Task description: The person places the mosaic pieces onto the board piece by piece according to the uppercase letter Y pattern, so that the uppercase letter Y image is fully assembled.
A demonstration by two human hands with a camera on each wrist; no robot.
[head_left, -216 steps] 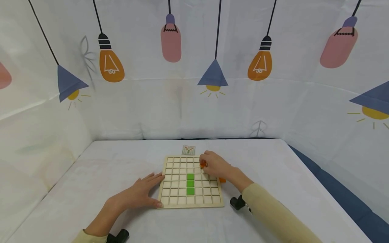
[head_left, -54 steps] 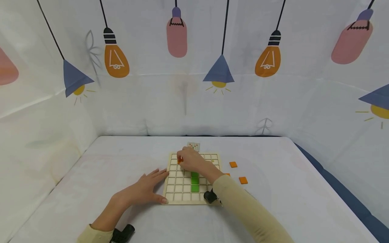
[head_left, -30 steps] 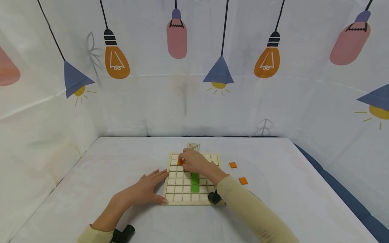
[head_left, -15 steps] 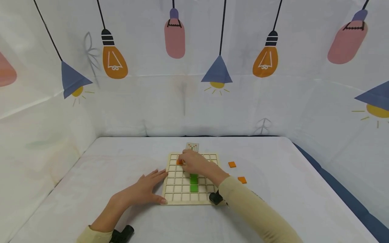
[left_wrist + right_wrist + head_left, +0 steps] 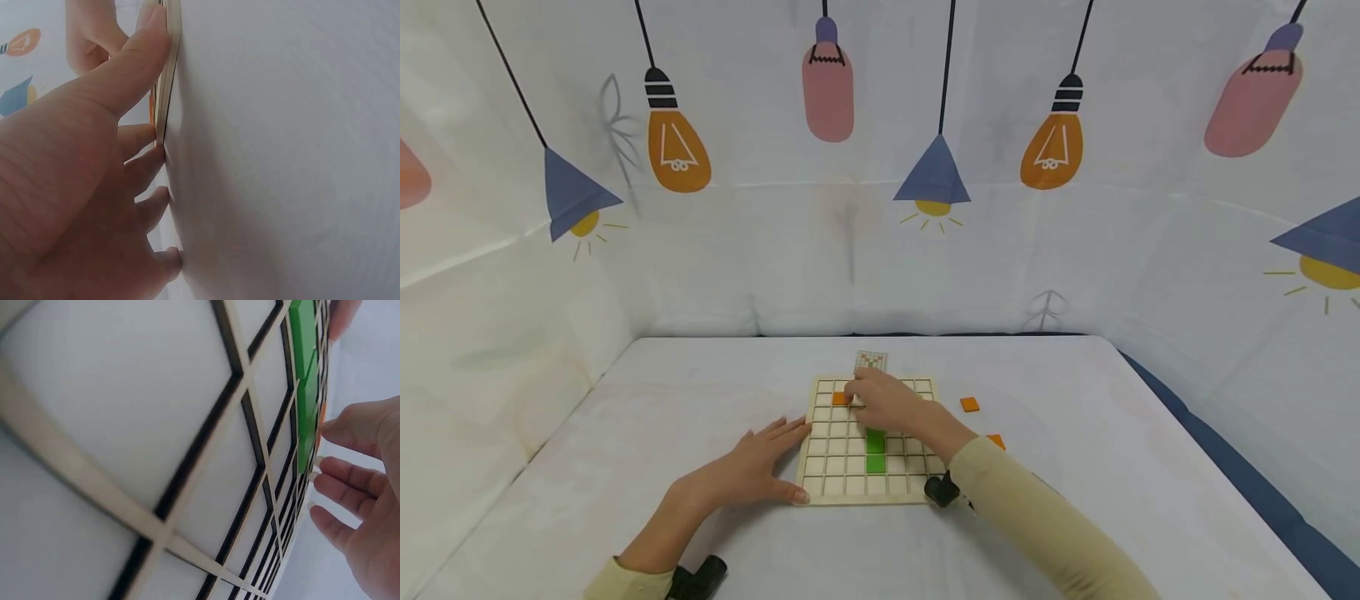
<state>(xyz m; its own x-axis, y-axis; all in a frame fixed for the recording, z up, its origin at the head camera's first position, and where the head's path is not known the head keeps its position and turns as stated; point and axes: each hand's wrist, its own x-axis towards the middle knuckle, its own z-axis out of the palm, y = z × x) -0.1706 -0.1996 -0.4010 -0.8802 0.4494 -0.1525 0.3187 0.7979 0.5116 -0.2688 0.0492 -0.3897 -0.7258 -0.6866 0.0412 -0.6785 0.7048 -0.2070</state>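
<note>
In the head view a wooden grid board point(image 5: 820, 500) lies on the table, its near-left part framed by my left hand point(image 5: 747, 475). The left thumb rests on the board's edge in the left wrist view, and the fingers spread along its side. An orange square tile point(image 5: 839, 399) lies in a cell near the far left of the grid. My right hand point(image 5: 891, 404) is just right of that tile, its fingertips beside it and loosely bent, gripping nothing visible. Green tiles point(image 5: 306, 394) stand in a column mid-board, partly covered by the right hand in the head view.
A small printed pattern card point(image 5: 871, 359) lies beyond the board's far edge. To the right are loose orange tiles, one farther back point(image 5: 970, 404) and another point(image 5: 996, 440) partly behind the right sleeve. A patterned white cloth point(image 5: 850, 250) hangs behind the table.
The right hand went from the board's far right to its far left with an orange tile. That tile now lies in a cell, and the fingers have drawn slightly right. The left hand stays.
</note>
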